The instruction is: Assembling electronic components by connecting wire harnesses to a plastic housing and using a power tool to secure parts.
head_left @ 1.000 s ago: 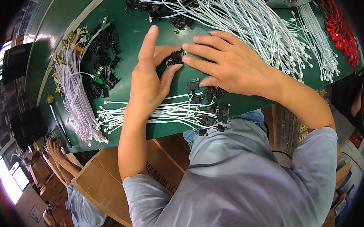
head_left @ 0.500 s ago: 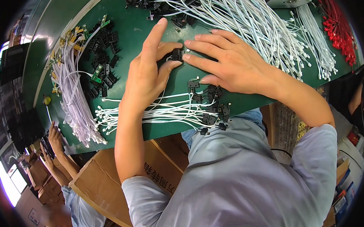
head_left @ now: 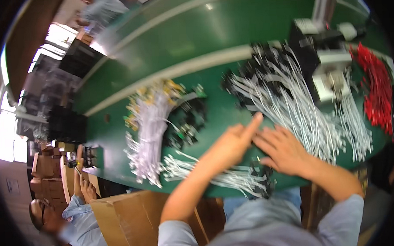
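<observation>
Both my hands meet over the green tabletop [head_left: 219,122], blurred by motion. My left hand [head_left: 231,145] is closed except for its stretched index finger; whatever its thumb and other fingers pinch is hidden. Close beside it, my right hand [head_left: 288,154] is open, fingers spread toward the left fingertips. Beneath my left forearm lies a bunch of white cables [head_left: 237,179], with small black plastic parts [head_left: 266,181] at its right end near the table's front edge.
Left of my hands lie pale cables [head_left: 149,145] with green and yellow ends, and loose black parts [head_left: 190,121]. White cables [head_left: 293,105], a metal device [head_left: 331,82] and red cables [head_left: 376,93] are on the right. A cardboard box [head_left: 135,218] stands below; a co-worker [head_left: 85,222] sits left.
The view has swung up and left, so more of the bench shows. The small black part pinched in my left hand earlier is now out of sight. Both hands remain close together.
</observation>
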### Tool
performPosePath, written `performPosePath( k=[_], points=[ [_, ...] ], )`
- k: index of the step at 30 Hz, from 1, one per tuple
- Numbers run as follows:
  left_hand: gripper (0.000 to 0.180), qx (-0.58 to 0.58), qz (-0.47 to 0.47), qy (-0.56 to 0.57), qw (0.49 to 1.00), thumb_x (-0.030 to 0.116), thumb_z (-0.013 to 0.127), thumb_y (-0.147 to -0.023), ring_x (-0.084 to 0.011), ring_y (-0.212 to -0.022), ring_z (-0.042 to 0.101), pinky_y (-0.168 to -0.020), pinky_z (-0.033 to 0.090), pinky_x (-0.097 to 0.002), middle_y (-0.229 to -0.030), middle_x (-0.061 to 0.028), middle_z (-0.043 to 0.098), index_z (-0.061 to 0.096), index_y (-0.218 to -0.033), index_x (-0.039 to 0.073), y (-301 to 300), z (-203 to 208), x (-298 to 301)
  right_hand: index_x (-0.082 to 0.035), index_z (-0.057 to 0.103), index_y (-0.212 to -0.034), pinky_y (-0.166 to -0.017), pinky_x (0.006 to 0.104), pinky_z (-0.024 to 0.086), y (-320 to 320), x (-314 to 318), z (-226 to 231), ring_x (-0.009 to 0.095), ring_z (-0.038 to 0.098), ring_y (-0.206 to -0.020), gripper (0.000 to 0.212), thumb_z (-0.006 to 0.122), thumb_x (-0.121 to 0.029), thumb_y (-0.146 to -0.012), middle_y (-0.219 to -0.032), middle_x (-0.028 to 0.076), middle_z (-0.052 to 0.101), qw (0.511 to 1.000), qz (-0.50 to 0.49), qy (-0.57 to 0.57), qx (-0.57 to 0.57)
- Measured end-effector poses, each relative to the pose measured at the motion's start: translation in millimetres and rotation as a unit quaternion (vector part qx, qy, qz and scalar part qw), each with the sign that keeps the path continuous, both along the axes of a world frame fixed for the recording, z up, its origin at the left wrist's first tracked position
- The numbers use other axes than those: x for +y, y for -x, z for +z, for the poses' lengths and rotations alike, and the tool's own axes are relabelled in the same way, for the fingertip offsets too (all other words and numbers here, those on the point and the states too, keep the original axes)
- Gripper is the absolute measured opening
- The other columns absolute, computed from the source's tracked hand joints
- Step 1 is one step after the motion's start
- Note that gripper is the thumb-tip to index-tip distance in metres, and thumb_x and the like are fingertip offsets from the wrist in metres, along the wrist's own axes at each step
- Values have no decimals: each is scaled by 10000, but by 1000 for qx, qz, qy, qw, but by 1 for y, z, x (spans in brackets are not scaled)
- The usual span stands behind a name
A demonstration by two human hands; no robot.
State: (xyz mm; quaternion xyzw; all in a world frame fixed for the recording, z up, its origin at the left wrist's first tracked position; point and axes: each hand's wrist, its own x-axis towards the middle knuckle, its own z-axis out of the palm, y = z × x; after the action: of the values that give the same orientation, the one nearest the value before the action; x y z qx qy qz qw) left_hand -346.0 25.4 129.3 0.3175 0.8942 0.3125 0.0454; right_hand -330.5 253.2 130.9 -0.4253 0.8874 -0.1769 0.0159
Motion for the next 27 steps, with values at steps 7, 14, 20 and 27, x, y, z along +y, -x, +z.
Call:
performPosePath(
  k=[7, 14, 20, 27],
  points=[
    [817, 15, -27, 13, 999, -66, 526, -746, -396, -927, 582, -839, 475, -439, -1119, -186, 644, 233, -1506, 3, -25, 30, 5, -189, 565, -1298, -952, 437, 388, -15, -5, 17, 282, 510, -1092, 533, 691, -367, -812, -1209, 94, 540, 996, 16, 37, 80],
    [632, 98, -34, -113, 988, -17, 564, -765, -378, -913, 580, -838, 451, -462, -1081, -187, 642, 446, -1386, -7, -8, -35, -3, -250, 582, -1311, -955, 455, 418, -8, -9, 9, 300, 498, -1131, 548, 714, -315, -783, -1272, 102, 524, 998, -9, 8, 57],
    [820, 237, 108, -210, 942, -48, 779, -686, -233, -926, 625, -907, 498, -377, -1006, -119, 637, 365, -1389, 31, -6, -23, -11, -21, 655, -1059, -760, 368, 532, 23, -37, 20, 314, 663, -875, 333, 733, -244, -825, -997, 150, 677, 955, -143, 257, 27],
    [1024, 221, 74, -267, 935, -124, 743, -694, -239, -970, 639, -886, 517, -348, -1100, -184, 621, 145, -1506, 51, -12, -26, -10, 1, 663, -724, -546, 394, 460, 27, -67, 15, 300, 614, -567, 437, 680, -428, -808, -629, 173, 625, 913, -163, 293, -231]
  ],
)
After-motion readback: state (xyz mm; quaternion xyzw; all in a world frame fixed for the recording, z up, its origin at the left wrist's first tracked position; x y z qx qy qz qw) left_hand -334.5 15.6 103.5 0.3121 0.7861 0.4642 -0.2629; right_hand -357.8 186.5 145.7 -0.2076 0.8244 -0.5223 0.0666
